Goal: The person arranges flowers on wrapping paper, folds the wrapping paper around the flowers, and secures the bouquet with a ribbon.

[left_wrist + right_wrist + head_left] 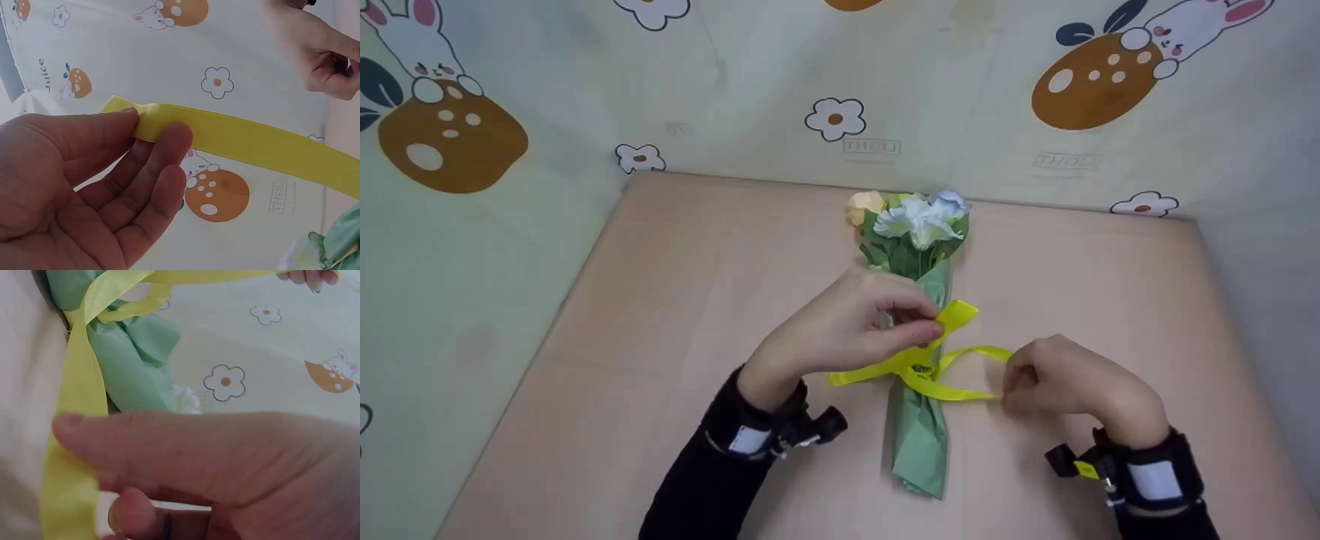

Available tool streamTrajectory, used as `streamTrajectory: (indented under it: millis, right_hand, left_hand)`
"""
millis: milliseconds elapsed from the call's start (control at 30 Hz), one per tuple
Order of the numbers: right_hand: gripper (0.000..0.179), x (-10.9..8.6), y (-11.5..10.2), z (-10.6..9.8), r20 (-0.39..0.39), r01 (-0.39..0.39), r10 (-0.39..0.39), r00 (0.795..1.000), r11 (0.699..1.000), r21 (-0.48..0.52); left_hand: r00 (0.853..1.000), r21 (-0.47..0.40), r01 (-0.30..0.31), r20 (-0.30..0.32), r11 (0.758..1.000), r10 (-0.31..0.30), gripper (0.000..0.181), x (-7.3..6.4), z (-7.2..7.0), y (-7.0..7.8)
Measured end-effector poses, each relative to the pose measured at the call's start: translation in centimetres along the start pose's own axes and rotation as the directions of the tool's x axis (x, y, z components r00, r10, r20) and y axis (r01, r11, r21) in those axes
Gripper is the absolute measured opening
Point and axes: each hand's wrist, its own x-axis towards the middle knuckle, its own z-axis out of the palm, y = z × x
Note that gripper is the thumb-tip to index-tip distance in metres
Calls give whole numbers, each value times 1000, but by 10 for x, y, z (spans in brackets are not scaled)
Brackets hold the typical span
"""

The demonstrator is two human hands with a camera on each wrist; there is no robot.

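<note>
A small bouquet lies on the table, its white, blue and peach flowers (919, 221) at the far end and its stems wrapped in green paper (921, 442). Yellow ribbon (934, 388) is tied around the wrap's middle. Above the bouquet, my left hand (859, 319) pinches one ribbon end between thumb and fingers; the left wrist view shows that raised ribbon (253, 140) stretching away. To the right of the wrap, my right hand (1072, 386) pinches another part of the ribbon (79, 391), with the thumb across it. Its fingertips are partly hidden in the head view.
Under the bouquet is a pinkish-beige tabletop (682, 300). Behind it and at the left hangs a pale sheet (735, 97) printed with rabbits, fruit and flowers. Each wrist wears a black strap with a small camera, such as the left wrist camera (829, 425).
</note>
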Motion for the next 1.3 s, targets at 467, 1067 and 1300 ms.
streamTrajectory:
  millis: [467, 1067, 1300]
  right_hand:
    - [49, 39, -25, 46, -275, 385, -376, 885, 923, -25]
    - [26, 52, -19, 55, -288, 429, -395, 872, 901, 60]
    - [18, 50, -19, 54, -351, 397, -344, 871, 914, 87]
  left_hand:
    - [1000, -23, -7, 7, 1000, 7, 13, 0, -3, 0]
    - [999, 5, -48, 12, 999, 48, 13, 0, -2, -4]
    - [999, 4, -41, 13, 999, 41, 14, 1, -2, -5]
